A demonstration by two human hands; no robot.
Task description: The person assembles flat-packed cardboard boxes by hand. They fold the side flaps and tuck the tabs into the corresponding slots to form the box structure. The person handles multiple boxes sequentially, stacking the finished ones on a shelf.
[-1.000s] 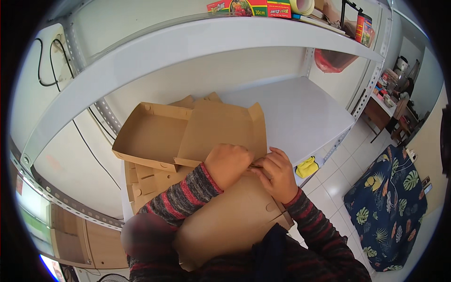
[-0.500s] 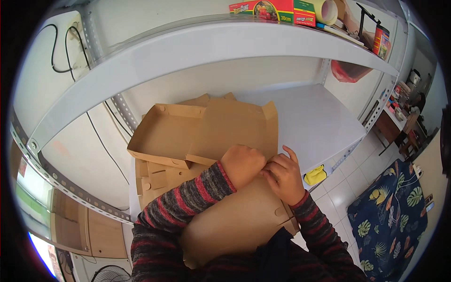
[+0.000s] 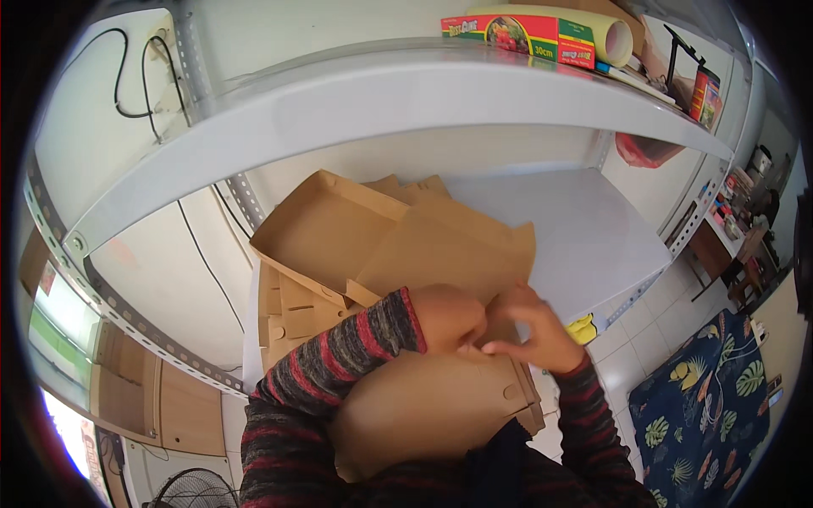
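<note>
i'm looking down past striped sleeves at a brown cardboard box (image 3: 423, 406) pulled in close to the chest, its top edge right under both hands. my left hand (image 3: 449, 317) is balled into a tight fist, pressing on the box's upper edge; i can't tell whether it pinches a flap inside that closed grip. my right hand (image 3: 538, 334) sits just beside it, touching it, fingers (image 3: 500, 347) stretched out flat and pointing left across the cardboard, so that grip is open, holding nothing. behind the hands an unfolded box (image 3: 398, 245) lies open on the white shelf (image 3: 584, 237), on top of a stack of flat cardboard (image 3: 288, 313) at the shelf's left end. a yellow thing (image 3: 583, 328) shows below the shelf's front edge, near my right wrist. up on the top shelf (image 3: 406, 93) lies a long carton of wrap (image 3: 517, 34).
</note>
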